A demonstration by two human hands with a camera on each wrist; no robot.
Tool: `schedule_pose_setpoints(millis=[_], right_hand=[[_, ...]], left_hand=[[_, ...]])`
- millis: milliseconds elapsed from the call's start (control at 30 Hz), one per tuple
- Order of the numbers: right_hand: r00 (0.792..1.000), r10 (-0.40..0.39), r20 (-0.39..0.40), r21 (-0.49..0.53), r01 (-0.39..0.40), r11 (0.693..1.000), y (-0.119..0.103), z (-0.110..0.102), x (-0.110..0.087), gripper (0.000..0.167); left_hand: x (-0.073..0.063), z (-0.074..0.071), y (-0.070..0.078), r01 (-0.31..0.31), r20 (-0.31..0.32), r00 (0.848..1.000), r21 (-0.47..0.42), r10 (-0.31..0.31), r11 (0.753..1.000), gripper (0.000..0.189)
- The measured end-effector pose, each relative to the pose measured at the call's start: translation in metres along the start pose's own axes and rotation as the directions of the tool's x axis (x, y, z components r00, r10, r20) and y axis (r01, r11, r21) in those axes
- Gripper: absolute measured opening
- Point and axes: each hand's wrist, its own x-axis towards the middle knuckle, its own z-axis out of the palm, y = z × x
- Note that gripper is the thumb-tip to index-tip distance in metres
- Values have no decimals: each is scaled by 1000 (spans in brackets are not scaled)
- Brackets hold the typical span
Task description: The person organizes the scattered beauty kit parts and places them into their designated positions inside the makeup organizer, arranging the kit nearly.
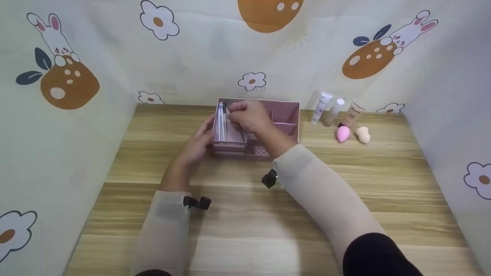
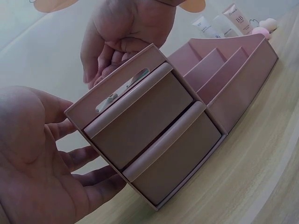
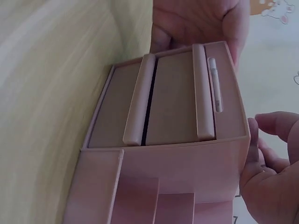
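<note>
A pink organizer box (image 1: pixel 285 102) with several compartments and two front drawers (image 2: pixel 145 123) stands at the back of the table. My left hand (image 1: pixel 199 142) rests against its left side, fingers fairly straight along the wall. Over the left compartment is my right hand (image 1: pixel 251 117), its thumb and fingertips together and curled in. They appear to pinch a slim dark stick (image 1: pixel 242 135), partly hidden under the hand. Several slim pens or brushes (image 1: pixel 221 122) lie along that compartment's left side. Through the slot in the box front, a white stick (image 3: pixel 215 84) shows.
Right of the box stand a white tube (image 1: pixel 320 107), a white-capped bottle (image 1: pixel 333 112) and a beige tube (image 1: pixel 351 115). Before them sit a pink makeup sponge (image 1: pixel 343 134) and a beige one (image 1: pixel 363 135). A patterned sheet (image 1: pixel 199 50) hangs behind the wooden table (image 1: pixel 238 214).
</note>
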Motion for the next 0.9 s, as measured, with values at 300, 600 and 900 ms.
schedule_pose_setpoints(millis=[300,600,900], right_hand=[[999,-30,-19,37,31,999,6,-44,-28,34],[995,-46,-94,145,60,988,35,-103,-48,34],[989,-27,-148,240,62,969,68,-149,-62,44]], left_hand=[[-3,1,3,28,-27,999,52,-27,998,54],[-4,1,2,26,-34,999,72,-23,997,55],[-3,1,2,38,-39,999,65,-36,997,56]])
